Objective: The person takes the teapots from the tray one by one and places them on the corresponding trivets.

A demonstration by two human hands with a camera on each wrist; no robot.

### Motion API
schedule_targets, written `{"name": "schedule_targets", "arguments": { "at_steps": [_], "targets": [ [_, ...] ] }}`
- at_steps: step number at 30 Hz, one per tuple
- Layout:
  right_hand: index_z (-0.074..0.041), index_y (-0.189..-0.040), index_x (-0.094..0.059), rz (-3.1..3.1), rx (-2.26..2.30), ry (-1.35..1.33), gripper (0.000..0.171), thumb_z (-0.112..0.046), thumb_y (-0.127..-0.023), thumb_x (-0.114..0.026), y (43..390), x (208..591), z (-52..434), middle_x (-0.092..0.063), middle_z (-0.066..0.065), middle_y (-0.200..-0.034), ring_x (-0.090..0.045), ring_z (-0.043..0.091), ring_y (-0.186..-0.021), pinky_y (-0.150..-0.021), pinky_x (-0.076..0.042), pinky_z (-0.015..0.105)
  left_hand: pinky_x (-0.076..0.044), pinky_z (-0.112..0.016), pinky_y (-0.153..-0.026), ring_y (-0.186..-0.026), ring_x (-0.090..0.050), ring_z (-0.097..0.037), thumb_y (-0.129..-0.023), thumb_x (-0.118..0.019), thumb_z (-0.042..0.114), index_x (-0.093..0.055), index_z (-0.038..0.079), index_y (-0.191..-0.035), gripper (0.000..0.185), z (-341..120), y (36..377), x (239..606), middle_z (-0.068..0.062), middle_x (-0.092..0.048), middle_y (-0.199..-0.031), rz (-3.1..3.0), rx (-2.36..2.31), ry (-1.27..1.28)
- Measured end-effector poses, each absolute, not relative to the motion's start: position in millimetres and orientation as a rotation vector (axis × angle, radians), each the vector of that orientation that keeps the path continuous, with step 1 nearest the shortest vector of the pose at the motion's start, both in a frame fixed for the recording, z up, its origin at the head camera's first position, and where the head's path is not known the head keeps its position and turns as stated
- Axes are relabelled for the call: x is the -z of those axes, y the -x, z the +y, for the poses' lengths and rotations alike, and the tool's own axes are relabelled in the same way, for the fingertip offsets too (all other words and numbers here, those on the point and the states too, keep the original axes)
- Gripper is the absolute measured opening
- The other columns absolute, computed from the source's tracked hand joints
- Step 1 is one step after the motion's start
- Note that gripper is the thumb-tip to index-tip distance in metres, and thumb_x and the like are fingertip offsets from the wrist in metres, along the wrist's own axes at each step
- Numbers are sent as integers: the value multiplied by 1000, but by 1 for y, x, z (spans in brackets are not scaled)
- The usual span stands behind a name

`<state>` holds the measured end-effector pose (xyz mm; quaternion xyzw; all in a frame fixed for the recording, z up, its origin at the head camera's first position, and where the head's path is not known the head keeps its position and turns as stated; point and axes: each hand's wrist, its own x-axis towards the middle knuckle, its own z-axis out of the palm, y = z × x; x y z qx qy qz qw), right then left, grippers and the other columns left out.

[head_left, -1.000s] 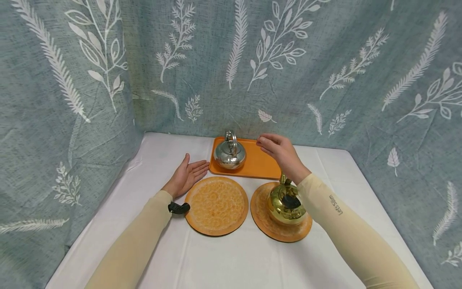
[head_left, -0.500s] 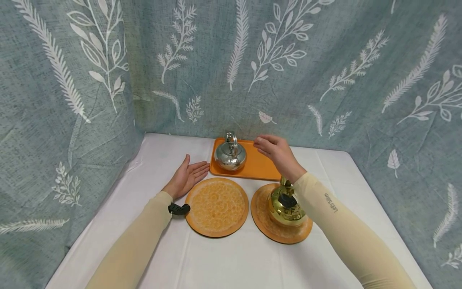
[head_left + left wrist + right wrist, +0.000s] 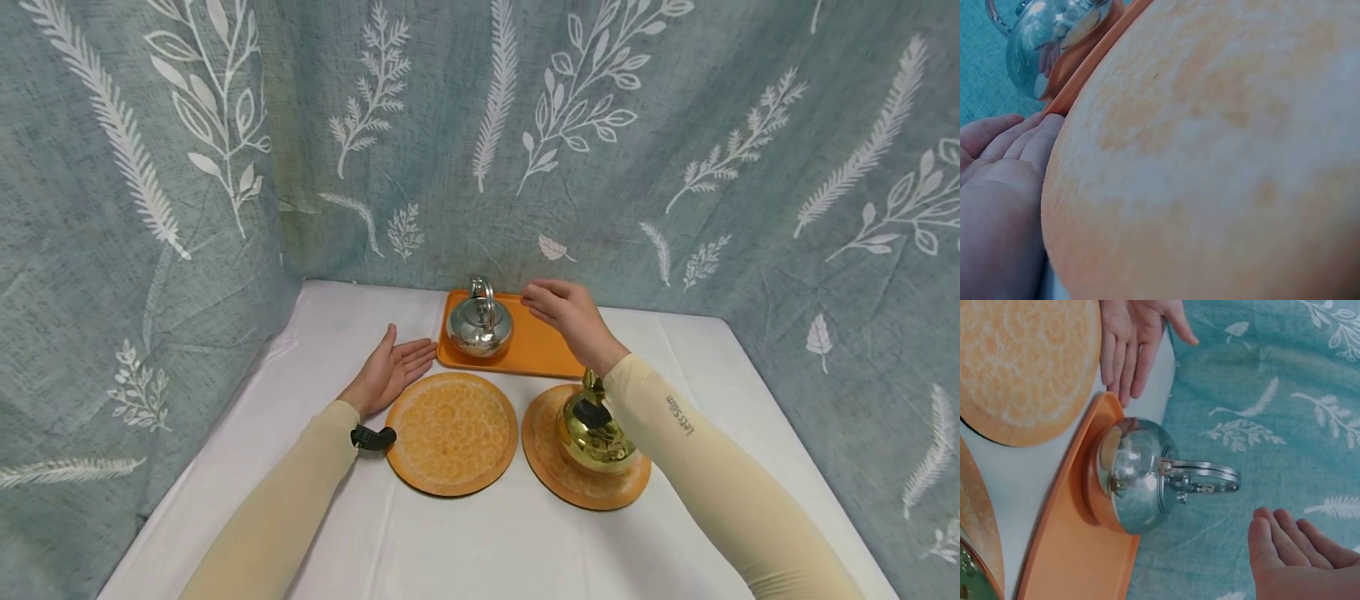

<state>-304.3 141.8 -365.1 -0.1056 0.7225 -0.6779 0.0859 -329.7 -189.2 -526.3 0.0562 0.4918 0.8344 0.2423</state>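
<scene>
Resting palm-up on the white desk (image 3: 480, 542), the left hand (image 3: 390, 371) lies flat with its fingers straight and together, empty, just beside the rim of the left orange mat (image 3: 452, 432); its fingertips come right up to the near left corner of the orange tray (image 3: 543, 348). From that hand the silver kettle (image 3: 479, 324) stands at about one o'clock, near but not touched.

Moving rightward, the kettle sits upright on the left end of the tray, at the twelve o'clock edge of the desk against the leaf-print curtain (image 3: 675, 125). Its handle (image 3: 1200, 477) stands straight up over the lid, and the arch seems to run front to back as I look at it.

Next comes the right hand (image 3: 566, 312), raised in the air over the tray, fingers loosely bent and pointing toward nine o'clock, holding nothing. The handle lies at roughly nine o'clock from its fingertips, at about the same height, with a clear gap between. This hand is the nearer one to the handle.

Under the right forearm, the gold kettle (image 3: 592, 433) sits on the right orange mat (image 3: 547, 467).
</scene>
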Motion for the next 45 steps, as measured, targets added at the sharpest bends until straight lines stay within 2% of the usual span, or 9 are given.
{"name": "schedule_targets", "arguments": {
  "at_steps": [7,16,45],
  "targets": [
    [8,-159,-45,2151,2008,311,58,-25,-115,-60,305,364,139,-56,24,-154,-53,33,-146,-124,-42,46,-21,-43,-133,-164,-17,-35,-111,-23,72,-11,-7,-171,100,-191,327,528,-25,-14,-178,1358,-2293,-148],
    [8,-162,-41,2144,1982,285,61,-29,-116,-59,306,362,139,-54,23,-157,-49,35,-149,-124,-43,41,-22,-43,-133,-165,-16,-35,-112,-22,71,-11,-6,-171,98,-191,325,526,-24,-13,-178,1345,-2281,-155],
    [10,-161,-41,2101,2013,242,58,-24,-116,-57,333,365,111,-51,28,-157,-50,37,-148,-125,-41,44,-23,-42,-132,-165,-16,-34,-111,-26,71,-12,-6,-171,99,-194,332,531,-24,-12,-178,1285,-2296,-174]
  ]
}}
